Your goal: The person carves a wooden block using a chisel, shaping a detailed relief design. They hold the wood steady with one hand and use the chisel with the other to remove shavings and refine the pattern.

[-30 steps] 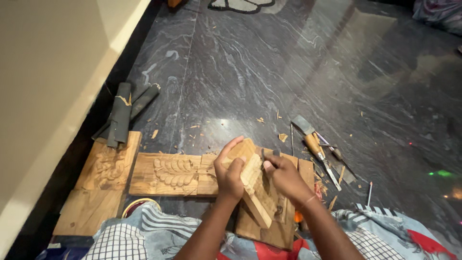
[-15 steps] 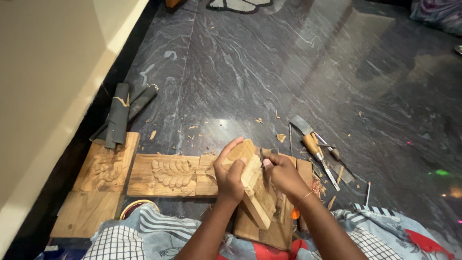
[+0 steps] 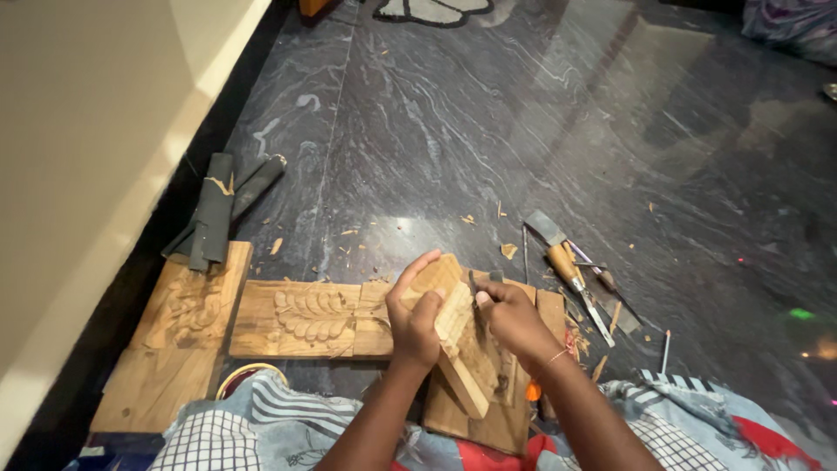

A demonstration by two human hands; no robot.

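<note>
Two hands, one wood block, carving in hand.

Left hand (image 3: pixel 417 321): grip clenched round the block (image 3: pixel 460 344), thumb and fingers curled over its upper end; block tilted, resting on a plank (image 3: pixel 488 419) at the person's lap. Right hand (image 3: pixel 514 321): grip closed on a thin chisel (image 3: pixel 473 286), tip on the block. Floor (image 3: pixel 488 131): dark veined stone, chip-strewn. Carved panel (image 3: pixel 301 316) left of the hands; loose chisels (image 3: pixel 571 270) to the right; pale wall (image 3: pixel 96 148) far left.
</note>
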